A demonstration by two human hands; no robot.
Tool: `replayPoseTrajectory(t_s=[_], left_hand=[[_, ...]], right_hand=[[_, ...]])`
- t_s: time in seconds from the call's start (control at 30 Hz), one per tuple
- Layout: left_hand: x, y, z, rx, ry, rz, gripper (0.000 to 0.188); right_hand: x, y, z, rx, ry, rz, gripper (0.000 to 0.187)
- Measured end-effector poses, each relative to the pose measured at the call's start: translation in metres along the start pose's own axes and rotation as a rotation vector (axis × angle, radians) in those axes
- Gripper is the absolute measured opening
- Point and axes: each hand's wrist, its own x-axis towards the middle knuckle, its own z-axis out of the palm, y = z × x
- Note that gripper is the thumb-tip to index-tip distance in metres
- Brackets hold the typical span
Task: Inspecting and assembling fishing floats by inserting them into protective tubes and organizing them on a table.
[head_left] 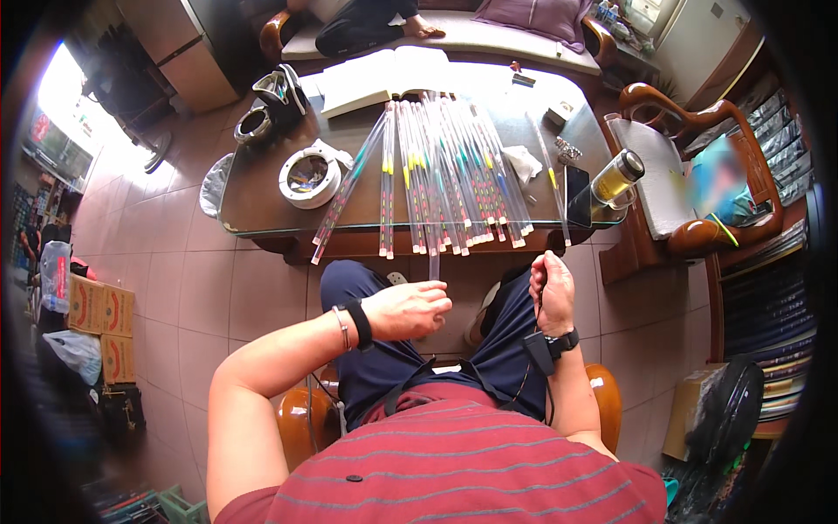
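A wide fan of slim clear tubes (412, 179) lies on the glass-topped table (271, 205), their ends jutting over its near edge. Thin rods with red, yellow and green bands show inside, looking like fishing floats. One clear tube (435, 267) reaches down from the fan to my left hand (408, 309), whose fingers are closed around its near end. Off to the right, above my thigh, my right hand (555, 291) is curled closed; what its fingers hold, if anything, is too small to make out. A single tube (556, 188) lies apart, right of the fan.
A white round container (310, 177) and an open book (362, 80) lie on the table. A phone (578, 197) and a glass bottle with amber liquid (618, 177) stand at its right end, beside a wooden chair (650, 162). Another person's foot (423, 29) rests on the sofa.
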Motion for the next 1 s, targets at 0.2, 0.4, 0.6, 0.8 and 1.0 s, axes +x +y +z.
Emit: replayPoseTrajectory(t_s=[0.2,0.4,0.6,0.8,1.0], left_hand=[[-0.013,-0.039,0.021,-0.009,-0.007,-0.027,0.006],[-0.02,-0.058,0.026,-0.055,0.02,-0.086,0.011],[-0.026,-0.058,0.04,0.005,0.104,-0.208,0.019],[-0.019,-0.029,0.028,0.005,0.109,-0.368,0.035],[0.014,0.02,0.024,-1.116,0.528,-0.744,0.03]], right_hand=[[0.002,0.0,-0.006,-0.032,0.076,0.008,0.028],[0.009,0.006,0.005,-0.097,0.071,-0.021,0.028],[0.029,-0.006,0.035,-0.158,0.064,-0.077,0.029],[0.052,-0.017,0.074,0.079,0.023,-0.157,0.029],[0.04,0.013,0.114,0.098,-0.06,-0.147,0.027]])
